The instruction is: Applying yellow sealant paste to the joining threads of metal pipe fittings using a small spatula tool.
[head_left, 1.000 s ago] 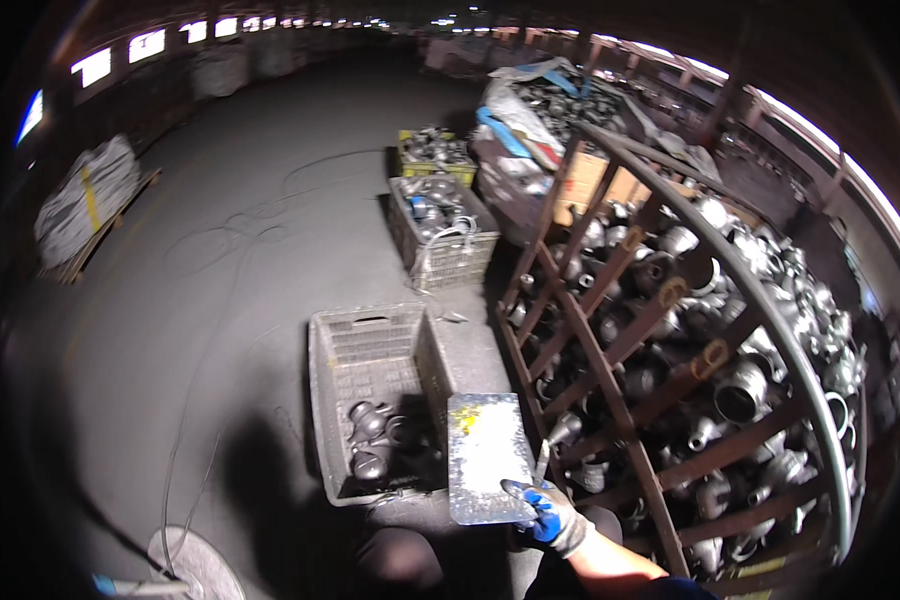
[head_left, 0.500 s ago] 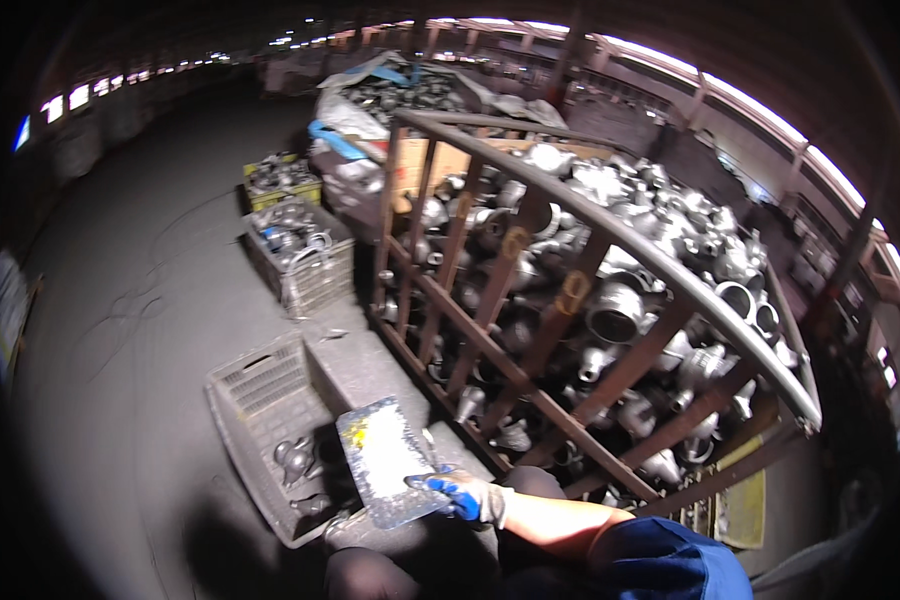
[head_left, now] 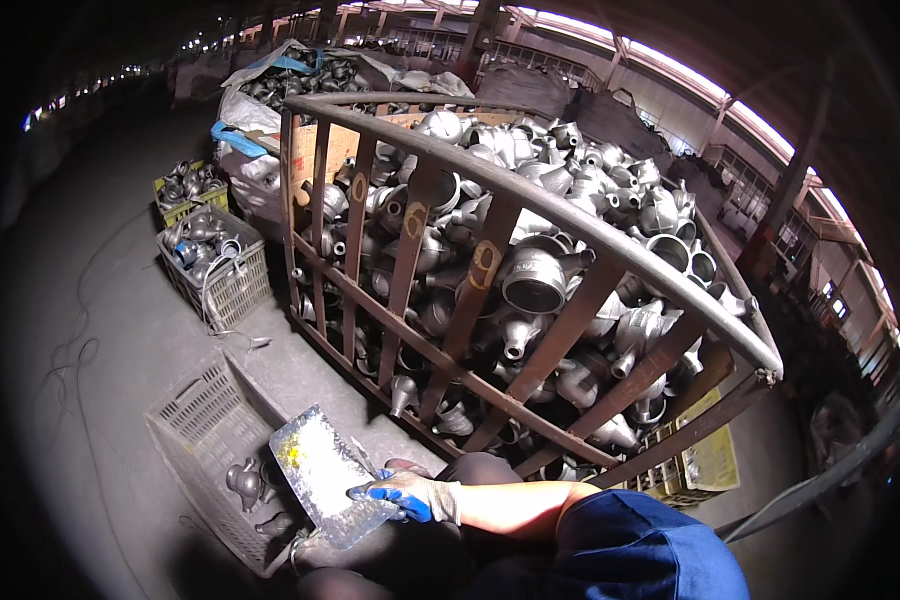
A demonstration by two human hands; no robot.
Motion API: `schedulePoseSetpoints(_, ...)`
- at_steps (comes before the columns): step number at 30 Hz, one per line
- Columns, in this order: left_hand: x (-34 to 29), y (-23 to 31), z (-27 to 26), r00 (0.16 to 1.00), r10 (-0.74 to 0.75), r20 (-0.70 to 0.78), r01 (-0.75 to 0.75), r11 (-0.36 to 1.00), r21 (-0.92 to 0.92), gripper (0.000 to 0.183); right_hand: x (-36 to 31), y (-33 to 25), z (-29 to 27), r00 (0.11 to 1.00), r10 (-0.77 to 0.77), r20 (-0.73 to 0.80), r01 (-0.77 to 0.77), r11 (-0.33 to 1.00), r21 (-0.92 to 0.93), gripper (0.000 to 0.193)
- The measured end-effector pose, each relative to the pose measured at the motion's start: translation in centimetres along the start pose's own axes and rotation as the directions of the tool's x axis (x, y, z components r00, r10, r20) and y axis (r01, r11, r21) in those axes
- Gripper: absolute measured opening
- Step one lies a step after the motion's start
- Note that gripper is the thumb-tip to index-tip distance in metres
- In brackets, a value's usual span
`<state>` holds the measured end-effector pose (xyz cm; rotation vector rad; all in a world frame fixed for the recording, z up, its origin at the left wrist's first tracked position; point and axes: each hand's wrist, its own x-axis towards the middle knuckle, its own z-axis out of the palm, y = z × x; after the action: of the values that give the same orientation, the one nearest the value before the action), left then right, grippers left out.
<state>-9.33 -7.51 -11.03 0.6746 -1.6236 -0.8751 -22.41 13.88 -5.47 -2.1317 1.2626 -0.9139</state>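
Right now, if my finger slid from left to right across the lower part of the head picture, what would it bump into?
Grey crate → shiny flat plate → gloved right hand → bare forearm → blue sleeve.

Just past the gloved fingers (head_left: 408, 503) stands a big brown slatted metal cage (head_left: 465, 318), heaped with silver-grey hollow metal castings (head_left: 536, 280), a tan cardboard sheet (head_left: 340, 150) showing at its corner ahead and left of the fingers. Farther off that way I see a white sack (head_left: 236, 108) full of dark metal pieces, and nearer the fingers a yellow plastic crate (head_left: 175, 212) and a grey slatted plastic crate (head_left: 238, 292), both loaded. A thin dark cable (head_left: 83, 350) straggles well left of the fingers; right of them sits a second yellow crate (head_left: 720, 440).
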Motion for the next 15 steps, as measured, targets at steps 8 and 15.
schedulePoseSetpoints(8,9.7,4.3,5.4,0.956,0.291,-0.018,-0.289,0.954,0.077,0.03,-0.2,0.0,0.7,0.982,-0.123,-0.142,0.124,0.992,-0.005,0.045)
schedulePoseSetpoints(15,13.7,5.8,5.2,0.901,0.432,0.04,-0.426,0.864,0.268,0.026,1.0,-3.7,0.6,0.97,0.237,-0.059,-0.087,0.561,0.823,0.033)
